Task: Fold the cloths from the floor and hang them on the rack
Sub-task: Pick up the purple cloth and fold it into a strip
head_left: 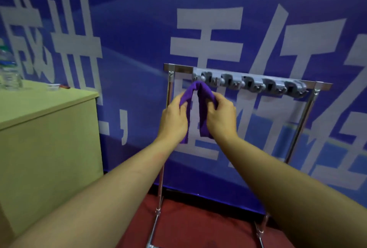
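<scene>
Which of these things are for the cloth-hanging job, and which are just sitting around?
For the job:
purple cloth, folded over, held by the left hand and right hand
metal rack with its grey clip strip

Just sitting around:
plastic water bottle on the pale cabinet
small items on the cabinet top, too blurred to name

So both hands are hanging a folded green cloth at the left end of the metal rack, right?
Not quite: the cloth is purple, not green. The head view shows it draped in a fold, the left hand and right hand each gripping one side, at the left end of the metal rack, just below its grey hook strip.
</scene>
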`<state>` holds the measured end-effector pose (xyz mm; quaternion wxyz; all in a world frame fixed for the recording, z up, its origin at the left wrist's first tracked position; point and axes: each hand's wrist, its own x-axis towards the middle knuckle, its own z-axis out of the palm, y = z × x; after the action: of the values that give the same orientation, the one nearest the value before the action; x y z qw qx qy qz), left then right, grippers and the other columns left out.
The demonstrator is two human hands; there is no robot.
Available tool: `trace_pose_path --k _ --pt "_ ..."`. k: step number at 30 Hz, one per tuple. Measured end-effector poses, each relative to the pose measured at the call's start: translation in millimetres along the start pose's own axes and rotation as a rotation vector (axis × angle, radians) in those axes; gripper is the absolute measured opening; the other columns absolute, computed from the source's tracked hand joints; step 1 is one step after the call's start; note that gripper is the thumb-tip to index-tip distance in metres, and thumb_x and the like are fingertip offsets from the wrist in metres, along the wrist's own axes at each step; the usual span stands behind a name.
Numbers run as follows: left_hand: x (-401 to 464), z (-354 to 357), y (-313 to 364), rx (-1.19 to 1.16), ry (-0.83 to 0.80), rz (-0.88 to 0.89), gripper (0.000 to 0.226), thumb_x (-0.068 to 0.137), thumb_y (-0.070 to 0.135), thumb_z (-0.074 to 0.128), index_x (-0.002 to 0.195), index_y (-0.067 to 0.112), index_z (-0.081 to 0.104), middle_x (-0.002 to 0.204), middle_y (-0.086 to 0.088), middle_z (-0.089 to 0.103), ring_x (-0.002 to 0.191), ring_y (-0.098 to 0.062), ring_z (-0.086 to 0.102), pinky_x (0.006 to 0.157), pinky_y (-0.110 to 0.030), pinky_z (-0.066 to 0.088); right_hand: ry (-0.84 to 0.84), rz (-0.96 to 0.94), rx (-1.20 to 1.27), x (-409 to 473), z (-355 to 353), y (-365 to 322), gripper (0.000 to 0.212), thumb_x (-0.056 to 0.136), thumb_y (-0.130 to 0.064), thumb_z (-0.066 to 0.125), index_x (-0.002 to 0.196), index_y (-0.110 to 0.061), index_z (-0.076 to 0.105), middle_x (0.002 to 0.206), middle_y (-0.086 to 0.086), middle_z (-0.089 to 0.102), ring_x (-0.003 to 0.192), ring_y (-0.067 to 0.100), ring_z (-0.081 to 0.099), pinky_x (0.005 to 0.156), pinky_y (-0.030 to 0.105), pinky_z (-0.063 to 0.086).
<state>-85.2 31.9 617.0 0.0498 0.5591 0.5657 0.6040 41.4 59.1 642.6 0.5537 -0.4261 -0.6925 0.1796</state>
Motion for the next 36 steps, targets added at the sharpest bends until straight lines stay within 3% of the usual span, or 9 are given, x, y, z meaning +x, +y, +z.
trace_pose_path --k 4,8,10,16,22,27,30,32,36 --pt "65.6 12.4 5.0 0.044 0.06 0.045 0.038 0.108 0.02 0.038 0.141 0.032 0.052 0.108 -0.003 0.069 0.08 -0.01 0.057 0.065 -0.024 0.047 0.044 -0.039 -0.083 54.5 12.4 3.0 0.028 0.103 -0.01 0.045 0.116 -0.017 0.068 0.084 -0.002 0.066 0.071 0.009 0.059 0.05 0.009 0.036" --pt "117.2 30.2 -4.0 0.115 0.044 0.068 0.04 0.107 0.018 0.036 0.143 0.029 0.05 0.114 -0.003 0.067 0.09 -0.018 0.061 0.072 -0.036 0.056 0.066 -0.038 -0.155 97.8 27.4 16.8 0.026 0.102 -0.01 0.043 0.107 -0.016 0.068 0.086 0.005 0.067 0.075 0.02 0.062 0.055 0.024 0.042" --pt "133.6 41.0 -15.1 0.152 0.023 0.065 0.042 0.106 0.016 0.036 0.144 0.03 0.049 0.114 -0.005 0.067 0.095 -0.024 0.064 0.075 -0.043 0.059 0.07 -0.024 -0.177 113.5 34.1 27.4 0.027 0.103 -0.01 0.042 0.107 -0.016 0.067 0.088 0.007 0.066 0.076 0.022 0.061 0.053 0.024 0.038" --pt "118.6 74.0 -56.4 0.22 -0.057 0.018 0.032 0.105 0.014 0.035 0.129 0.022 0.055 0.091 -0.011 0.066 0.078 -0.03 0.064 0.069 -0.05 0.056 -0.036 0.027 -0.202 110.8 51.9 66.4 0.025 0.103 -0.009 0.041 0.099 -0.02 0.063 0.079 0.005 0.062 0.066 0.02 0.055 0.05 0.028 0.035" --pt "100.1 86.4 -74.7 0.176 -0.065 -0.025 0.029 0.104 0.012 0.035 0.126 0.016 0.054 0.095 -0.013 0.066 0.08 -0.031 0.062 0.062 -0.038 0.048 -0.093 0.061 -0.112 90.6 63.8 82.6 0.02 0.1 -0.012 0.047 0.096 -0.017 0.065 0.082 0.006 0.069 0.076 0.025 0.065 0.066 0.041 0.054" --pt "76.1 86.6 -91.9 0.093 -0.125 -0.064 0.028 0.105 0.029 0.039 0.13 0.025 0.053 0.096 -0.003 0.068 0.084 -0.024 0.066 0.074 -0.048 0.057 -0.172 0.08 -0.016 69.4 60.3 83.2 0.024 0.103 -0.024 0.055 0.123 -0.016 0.064 0.091 -0.007 0.069 0.076 0.002 0.065 0.059 0.008 0.049" --pt "58.1 82.0 -101.3 0.074 -0.137 -0.116 0.038 0.105 0.039 0.036 0.14 0.031 0.047 0.116 0.002 0.068 0.103 -0.019 0.065 0.088 -0.046 0.056 -0.179 0.115 0.012 52.8 52.1 89.3 0.042 0.103 -0.031 0.056 0.142 -0.016 0.054 0.125 -0.001 0.069 0.11 0.008 0.065 0.09 0.019 0.052" --pt "41.6 78.1 -103.7 0.042 -0.132 -0.147 0.044 0.106 0.038 0.036 0.149 0.03 0.04 0.137 0.001 0.061 0.123 -0.018 0.058 0.103 -0.038 0.048 -0.165 0.145 0.017 37.8 45.5 93.5 0.048 0.103 -0.033 0.056 0.147 -0.015 0.049 0.14 0.001 0.061 0.127 0.013 0.058 0.101 0.027 0.048" --pt "-15.7 73.9 -114.0 -0.001 -0.205 -0.213 0.047 0.107 0.035 0.039 0.153 0.029 0.037 0.15 0.002 0.051 0.137 -0.015 0.048 0.112 -0.032 0.039 -0.18 0.163 -0.053 -5.1 36.5 111.6 0.048 0.104 -0.036 0.053 0.147 -0.017 0.047 0.143 -0.001 0.058 0.13 0.014 0.055 0.108 0.035 0.046"
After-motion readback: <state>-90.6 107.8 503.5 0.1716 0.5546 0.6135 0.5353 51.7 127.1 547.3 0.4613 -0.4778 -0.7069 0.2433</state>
